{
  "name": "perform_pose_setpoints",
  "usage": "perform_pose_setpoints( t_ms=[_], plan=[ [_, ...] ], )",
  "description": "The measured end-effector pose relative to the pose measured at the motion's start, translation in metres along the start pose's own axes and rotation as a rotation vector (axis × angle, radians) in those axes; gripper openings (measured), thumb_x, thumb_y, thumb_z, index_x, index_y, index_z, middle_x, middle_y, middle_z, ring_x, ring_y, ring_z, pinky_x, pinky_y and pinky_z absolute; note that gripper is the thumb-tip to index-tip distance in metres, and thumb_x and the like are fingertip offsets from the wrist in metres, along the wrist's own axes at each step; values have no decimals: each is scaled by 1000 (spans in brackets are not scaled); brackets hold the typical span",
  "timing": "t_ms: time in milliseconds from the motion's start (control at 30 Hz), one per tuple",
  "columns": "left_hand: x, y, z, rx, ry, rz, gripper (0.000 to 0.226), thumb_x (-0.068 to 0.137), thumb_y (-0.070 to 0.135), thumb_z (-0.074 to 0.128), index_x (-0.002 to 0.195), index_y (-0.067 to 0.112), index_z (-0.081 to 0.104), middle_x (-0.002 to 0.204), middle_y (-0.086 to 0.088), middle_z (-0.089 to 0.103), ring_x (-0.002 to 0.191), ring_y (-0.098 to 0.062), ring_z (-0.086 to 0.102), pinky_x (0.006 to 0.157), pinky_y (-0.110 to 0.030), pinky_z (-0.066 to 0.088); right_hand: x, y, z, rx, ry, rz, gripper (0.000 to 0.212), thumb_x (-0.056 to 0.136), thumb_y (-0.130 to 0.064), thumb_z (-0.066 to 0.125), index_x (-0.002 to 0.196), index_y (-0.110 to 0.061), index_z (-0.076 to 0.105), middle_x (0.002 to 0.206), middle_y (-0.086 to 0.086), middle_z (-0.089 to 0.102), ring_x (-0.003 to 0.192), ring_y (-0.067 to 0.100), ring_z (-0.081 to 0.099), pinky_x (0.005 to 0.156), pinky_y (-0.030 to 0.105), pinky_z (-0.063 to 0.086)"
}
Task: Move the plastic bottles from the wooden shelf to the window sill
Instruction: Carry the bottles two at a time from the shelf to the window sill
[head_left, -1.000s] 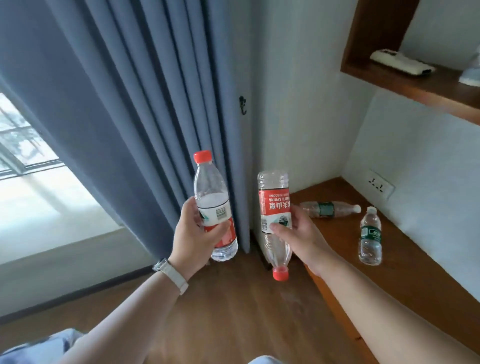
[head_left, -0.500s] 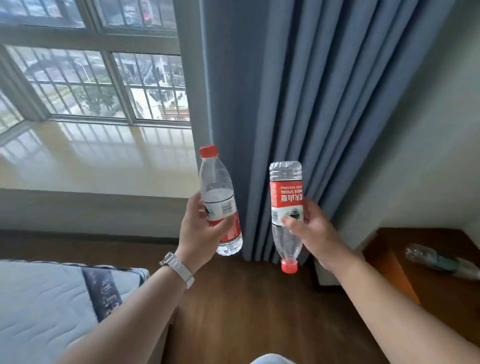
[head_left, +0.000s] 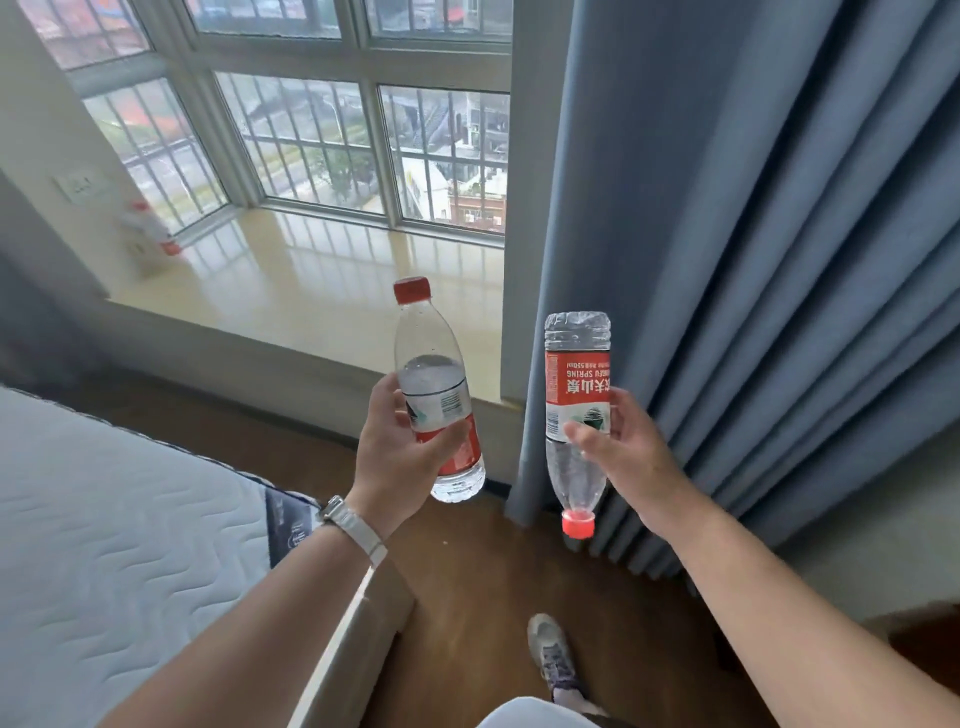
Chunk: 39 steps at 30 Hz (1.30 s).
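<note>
My left hand (head_left: 397, 457) grips an upright clear bottle (head_left: 431, 364) with a red cap and red label, partly filled with water. My right hand (head_left: 623, 452) holds a second red-label bottle (head_left: 576, 395) upside down, its red cap pointing at the floor. Both bottles hang in the air just in front of the glossy beige window sill (head_left: 322, 291). A blurred red-capped bottle (head_left: 148, 231) stands on the sill's far left corner. The wooden shelf is out of view except a dark corner at the lower right.
A blue curtain (head_left: 753, 260) hangs right of the sill, close behind my right hand. A white mattress (head_left: 114, 535) fills the lower left. Wooden floor (head_left: 493, 582) lies below, with my shoe (head_left: 553, 654) on it. A wall socket (head_left: 78, 184) sits left of the window.
The view has swung left from the shelf toward the window, and the sill has come closer. Both hands still hold their bottles the same way.
</note>
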<state>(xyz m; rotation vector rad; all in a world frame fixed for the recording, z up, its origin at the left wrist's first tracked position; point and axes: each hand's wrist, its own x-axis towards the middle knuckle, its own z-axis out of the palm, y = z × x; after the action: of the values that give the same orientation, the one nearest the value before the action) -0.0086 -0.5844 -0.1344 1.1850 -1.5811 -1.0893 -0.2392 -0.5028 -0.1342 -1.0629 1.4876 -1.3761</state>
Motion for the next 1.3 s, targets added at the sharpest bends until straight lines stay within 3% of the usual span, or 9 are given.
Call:
perform_pose_setpoints(
  t_ms=[100, 233, 467, 633, 800, 933, 1133, 1300],
  plan=[
    [28, 0, 7, -14, 74, -41, 76, 70, 32, 88, 134, 25, 46, 117, -2, 62, 106, -20, 64, 87, -47, 60, 44, 1, -3, 15, -64, 15, 34, 90, -12, 70, 118, -23, 55, 107, -2, 71, 93, 4, 70, 74, 18, 53],
    [73, 9, 25, -6, 153, -77, 82, 60, 44, 85, 131, 28, 47, 115, -3, 64, 105, -23, 66, 86, -52, 60, 106, -7, -10, 24, -163, 14, 37, 89, -12, 72, 116, -29, 52, 111, 1, 68, 99, 10, 69, 80, 24, 54],
    [135, 15, 56, 50, 251, -81, 71, 74, 21, 88, 130, 30, 45, 114, -1, 63, 102, -21, 65, 83, -41, 59, 198, -11, -23, -10, -324, 32, 41, 86, -22, 76, 117, -33, 52, 113, 0, 69, 102, 14, 69, 93, 42, 55],
    [160, 10, 50, 89, 335, -78, 67, 78, 14, 84, 131, 25, 44, 114, 0, 62, 103, -19, 64, 79, -31, 59, 245, -11, -10, -50, -410, 33, 47, 82, -33, 78, 121, -33, 52, 115, -1, 69, 103, 12, 69, 92, 42, 55],
    [184, 3, 25, 113, 448, -86, 66, 78, 15, 85, 129, 30, 45, 114, 4, 63, 104, -20, 65, 83, -37, 60, 283, -17, 25, -43, -525, 50, 54, 82, -34, 79, 126, -32, 48, 113, 0, 69, 97, 12, 71, 83, 35, 59],
    [202, -13, -1, 107, 513, -99, 68, 77, 20, 86, 129, 32, 44, 119, 1, 63, 110, -21, 65, 87, -41, 60, 314, -20, 66, -71, -581, 22, 59, 79, -35, 81, 127, -28, 48, 112, 1, 69, 96, 14, 72, 85, 40, 58],
    [254, -47, -59, 82, 591, -106, 69, 75, 26, 86, 130, 32, 44, 122, 2, 63, 113, -20, 64, 90, -42, 59, 368, -29, 141, -141, -610, 19, 51, 84, -25, 77, 128, -27, 49, 109, -4, 67, 90, 6, 70, 73, 22, 54],
    [309, -75, -116, 75, 628, -119, 68, 77, 21, 86, 130, 32, 44, 120, 4, 61, 112, -19, 62, 89, -38, 59, 418, -38, 206, -209, -608, 34, 48, 83, -30, 77, 122, -34, 49, 112, -4, 67, 96, 10, 69, 84, 37, 59]
  ],
)
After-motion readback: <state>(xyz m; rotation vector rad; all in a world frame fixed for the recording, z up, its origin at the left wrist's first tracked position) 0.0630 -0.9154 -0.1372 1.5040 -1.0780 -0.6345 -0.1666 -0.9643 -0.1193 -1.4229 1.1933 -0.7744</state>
